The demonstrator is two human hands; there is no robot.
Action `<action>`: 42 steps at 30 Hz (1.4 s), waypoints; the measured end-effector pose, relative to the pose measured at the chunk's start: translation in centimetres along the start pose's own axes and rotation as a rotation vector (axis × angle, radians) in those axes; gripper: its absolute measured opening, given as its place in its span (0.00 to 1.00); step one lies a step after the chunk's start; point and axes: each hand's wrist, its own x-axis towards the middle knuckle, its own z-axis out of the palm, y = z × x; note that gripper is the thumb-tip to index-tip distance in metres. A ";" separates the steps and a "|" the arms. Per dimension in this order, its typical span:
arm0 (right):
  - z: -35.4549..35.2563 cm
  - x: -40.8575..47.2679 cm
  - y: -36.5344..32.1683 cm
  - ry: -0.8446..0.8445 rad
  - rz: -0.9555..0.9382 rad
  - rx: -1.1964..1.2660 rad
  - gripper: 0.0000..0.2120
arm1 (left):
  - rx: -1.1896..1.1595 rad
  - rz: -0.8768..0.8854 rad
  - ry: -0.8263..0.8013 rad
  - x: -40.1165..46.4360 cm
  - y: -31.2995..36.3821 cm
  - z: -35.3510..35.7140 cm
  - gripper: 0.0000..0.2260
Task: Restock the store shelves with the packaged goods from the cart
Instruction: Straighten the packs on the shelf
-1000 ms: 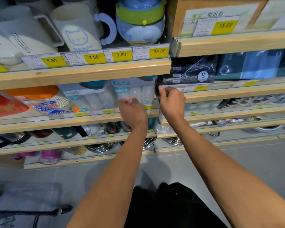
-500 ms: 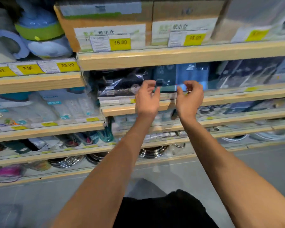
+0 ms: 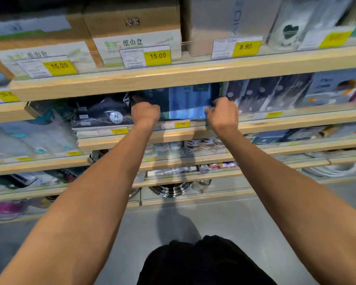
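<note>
Left hand [image 3: 145, 113] and right hand [image 3: 222, 114] each clench a lower corner of the blue package [image 3: 188, 103] standing between them on the shelf [image 3: 193, 131], probably squaring it to face outward.

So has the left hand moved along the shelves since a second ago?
Yes. The left hand went from the cup packs to the right and up, onto the blue package beside the black "8" pack.

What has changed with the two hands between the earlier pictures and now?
Both hands left the cup packs on the lower shelf and went right and up. The left hand and right hand now grip the blue package by its sides. The shelf goods stayed put.
</note>
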 end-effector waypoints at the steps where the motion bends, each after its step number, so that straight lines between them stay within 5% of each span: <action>1: -0.2 0.1 -0.2 0.004 0.004 -0.009 0.09 | 0.057 -0.003 0.006 0.3 0.1 -0.1 0.16; 6: -0.3 0.8 -0.2 0.001 0.022 -0.029 0.08 | 0.184 -0.028 -0.006 0.5 1.0 0.2 0.18; 12: 0.2 0.4 0.1 0.014 0.016 -0.061 0.14 | 0.111 -0.088 0.035 3.1 -0.3 2.6 0.38; 16: 0.1 0.6 0.2 0.024 0.012 -0.060 0.11 | -0.149 -0.133 -0.141 2.8 2.5 1.6 0.31; 20: 0.0 0.9 0.6 0.030 0.038 -0.005 0.13 | -0.150 -0.120 -0.211 3.9 2.5 2.5 0.22; 24: 0.1 0.9 1.2 0.015 0.056 0.072 0.21 | -0.234 -0.113 -0.034 2.3 0.2 3.3 0.19; 27: 0.4 0.0 1.2 0.014 0.021 0.134 0.20 | -0.357 -0.047 0.123 2.6 -2.5 3.9 0.27; 31: 1.3 -1.8 1.1 0.025 -0.053 0.219 0.16 | -0.351 0.066 0.231 0.3 -4.6 3.0 0.15; 34: 1.5 -1.9 1.3 0.037 -0.076 0.178 0.17 | -0.270 0.111 0.318 -1.4 -4.5 2.4 0.18; 36: 1.1 -1.8 1.1 0.046 -0.077 0.129 0.14 | -0.250 0.092 0.338 -2.0 -3.8 2.0 0.21; 42: 0.8 -1.3 1.2 0.003 -0.019 0.166 0.27 | -0.291 0.064 0.316 -2.4 -3.4 1.7 0.20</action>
